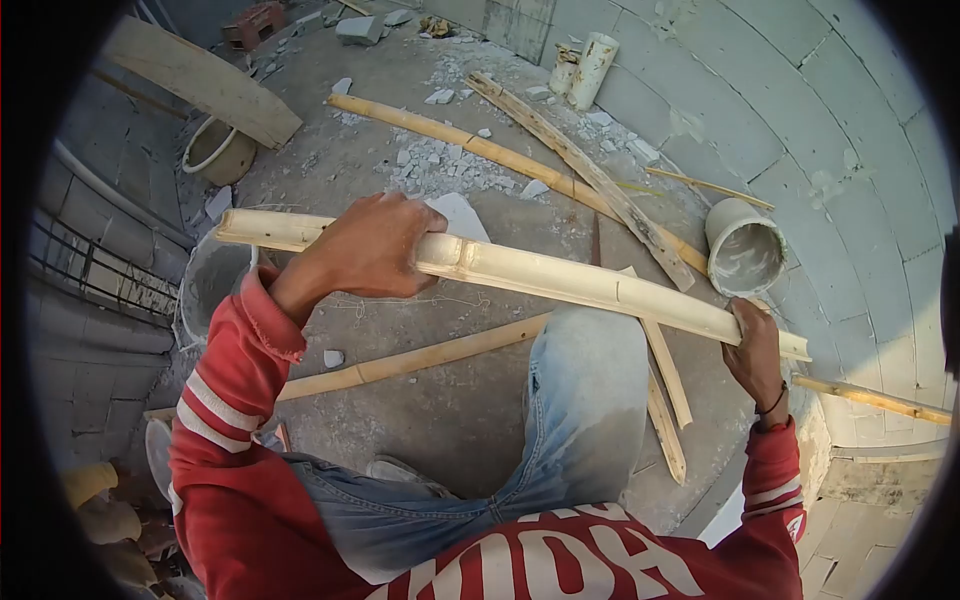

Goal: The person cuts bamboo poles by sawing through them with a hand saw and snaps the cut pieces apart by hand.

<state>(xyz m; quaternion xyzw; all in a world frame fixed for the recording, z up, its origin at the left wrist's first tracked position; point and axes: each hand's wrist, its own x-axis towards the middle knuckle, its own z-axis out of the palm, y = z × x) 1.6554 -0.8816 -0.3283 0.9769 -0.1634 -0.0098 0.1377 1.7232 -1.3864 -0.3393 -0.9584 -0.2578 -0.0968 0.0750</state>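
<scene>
A long pale split bamboo piece (560, 275) lies across the view in front of my body, its hollow side partly showing. My left hand (375, 245) is wrapped round it left of the middle, knuckles up. Near its right end my right hand (752, 335) grips it, with a short tip sticking out beyond. Under the bamboo, close to its middle, is my bent knee in blue jeans. Two narrow bamboo strips (667, 375) lie on the floor right of the knee.
A long bamboo pole (430, 125) and a weathered wood strip (580, 160) cross on the floor ahead. Another bamboo length (400, 368) lies behind my knee. Buckets stand left (218, 152) and right (745, 250). Rubble (440, 165) is scattered near the block wall (740, 90).
</scene>
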